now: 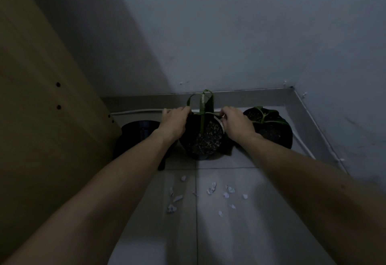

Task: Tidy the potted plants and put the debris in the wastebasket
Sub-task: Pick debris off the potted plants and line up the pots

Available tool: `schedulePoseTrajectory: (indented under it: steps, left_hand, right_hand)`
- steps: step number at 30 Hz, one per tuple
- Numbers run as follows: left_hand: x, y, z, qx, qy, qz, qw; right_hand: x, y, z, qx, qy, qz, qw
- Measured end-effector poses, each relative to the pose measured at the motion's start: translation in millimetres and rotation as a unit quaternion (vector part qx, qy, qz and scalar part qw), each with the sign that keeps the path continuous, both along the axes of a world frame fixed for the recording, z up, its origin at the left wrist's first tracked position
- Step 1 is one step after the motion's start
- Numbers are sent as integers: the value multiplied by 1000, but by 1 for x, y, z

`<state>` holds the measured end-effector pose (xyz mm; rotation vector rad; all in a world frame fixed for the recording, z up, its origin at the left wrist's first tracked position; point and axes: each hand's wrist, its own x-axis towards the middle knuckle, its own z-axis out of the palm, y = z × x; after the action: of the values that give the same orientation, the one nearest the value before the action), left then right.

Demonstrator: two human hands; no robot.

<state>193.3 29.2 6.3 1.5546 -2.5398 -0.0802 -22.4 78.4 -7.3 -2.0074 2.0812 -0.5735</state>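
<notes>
A black pot point(201, 152) with dark soil and long drooping green leaves point(201, 102) stands on the tiled floor in a dim corner. My left hand point(174, 120) grips the pot's left rim and my right hand point(236, 121) grips its right rim. A second black pot point(275, 137) with a broad dark leaf sits just to the right, behind my right wrist. Several small white scraps of debris point(211, 190) lie scattered on the floor in front of the pots. A dark round wastebasket point(133, 133) stands at the left, partly hidden by my left forearm.
A tan cabinet side point(41, 97) rises close on the left. Grey walls point(229, 35) meet in a corner behind the pots, with a white cable point(135, 111) along the baseboard. Pale floor tiles point(229, 233) stretch toward me.
</notes>
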Motion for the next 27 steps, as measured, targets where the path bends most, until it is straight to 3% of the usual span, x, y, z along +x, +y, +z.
schedulePoseTrajectory:
  steps: [5, 15, 22, 27]
  left_hand:
    - [4, 4, 0, 12, 11, 1, 1000]
    - [62, 23, 21, 38, 94, 64, 993]
    - [118, 20, 21, 20, 94, 126, 987]
    - [144, 7, 13, 57, 112, 164, 978]
  right_hand:
    - [5, 4, -1, 21, -19, -1, 1000]
    - [74, 1, 29, -122, -78, 97, 985]
    - [159, -25, 26, 55, -81, 166, 981]
    - [187, -47, 13, 116, -78, 171, 975]
